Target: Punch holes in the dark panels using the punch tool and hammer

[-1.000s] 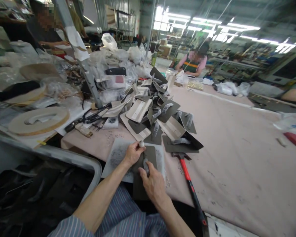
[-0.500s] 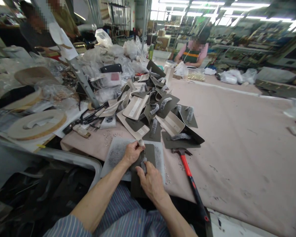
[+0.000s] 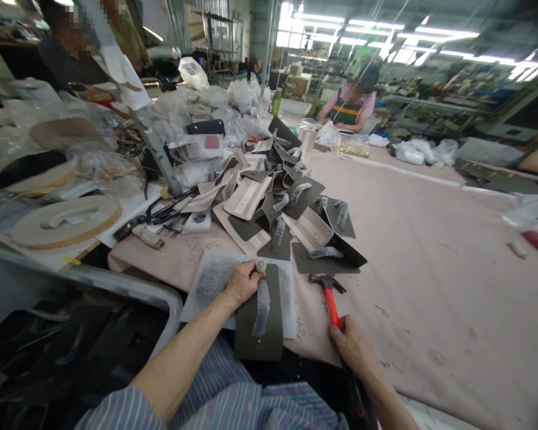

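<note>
My left hand (image 3: 242,283) is closed around a short punch (image 3: 260,266), whose round pale top shows above the fingers. It stands at the far end of a dark panel (image 3: 272,316) with a plastic-wrapped handle (image 3: 261,307). Under the panel lies a pale, scuffed board (image 3: 208,285), and the panel's near end overhangs the table edge. On the right, my right hand (image 3: 353,343) grips the red and black shaft of a claw hammer (image 3: 332,303). The hammer's head still lies at the table surface, beside the board. The punch's lower end is hidden.
Beyond the board lies a heap of similar panels (image 3: 247,197) with wrapped handles. Small metal pieces (image 3: 201,246) are scattered by the board. A tape roll (image 3: 67,222) and a grey bin (image 3: 176,304) of dark pieces are on the left. A co-worker (image 3: 350,110) sits across the table.
My right hand has left the wrapped handle and moved right onto the hammer's shaft. The left hand stays at the panel's far end with the punch.
</note>
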`<action>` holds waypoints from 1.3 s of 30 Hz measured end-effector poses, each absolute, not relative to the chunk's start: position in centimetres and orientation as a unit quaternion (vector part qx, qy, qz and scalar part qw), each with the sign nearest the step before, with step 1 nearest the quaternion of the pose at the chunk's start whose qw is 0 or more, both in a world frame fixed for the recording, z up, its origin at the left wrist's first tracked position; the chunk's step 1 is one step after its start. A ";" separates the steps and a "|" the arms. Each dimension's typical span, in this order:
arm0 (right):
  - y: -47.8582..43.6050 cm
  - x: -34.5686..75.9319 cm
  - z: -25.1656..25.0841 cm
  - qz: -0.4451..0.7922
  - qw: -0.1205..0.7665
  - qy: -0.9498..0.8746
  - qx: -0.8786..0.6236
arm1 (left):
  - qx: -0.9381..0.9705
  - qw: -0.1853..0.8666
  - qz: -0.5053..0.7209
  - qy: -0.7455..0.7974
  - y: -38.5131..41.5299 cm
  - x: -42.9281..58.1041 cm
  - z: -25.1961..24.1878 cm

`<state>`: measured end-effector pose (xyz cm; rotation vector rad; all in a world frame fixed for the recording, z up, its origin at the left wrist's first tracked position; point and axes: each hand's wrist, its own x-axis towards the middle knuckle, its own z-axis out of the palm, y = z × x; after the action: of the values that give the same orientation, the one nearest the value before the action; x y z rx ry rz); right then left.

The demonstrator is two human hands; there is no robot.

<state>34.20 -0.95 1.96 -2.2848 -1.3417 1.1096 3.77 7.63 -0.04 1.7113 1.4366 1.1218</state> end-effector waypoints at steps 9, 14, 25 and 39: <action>-0.1 26.3 10.3 0.362 0.313 -0.574 -0.664 | 0.680 0.295 0.404 0.536 7.6 3.9 0.0; 2.6 24.0 12.9 0.177 0.141 -0.761 -0.608 | 0.668 0.295 0.386 0.564 7.5 3.9 -0.1; 2.1 23.8 16.6 0.133 0.410 -0.661 -0.614 | 0.678 0.300 0.396 0.542 7.5 3.8 0.1; -0.6 32.6 3.0 0.151 0.023 -0.635 -0.757 | 0.688 0.290 0.401 0.531 7.5 3.8 0.2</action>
<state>32.56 -0.60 3.00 -2.3442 -1.9666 0.4669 3.81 7.50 0.19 1.8358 1.4167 1.0691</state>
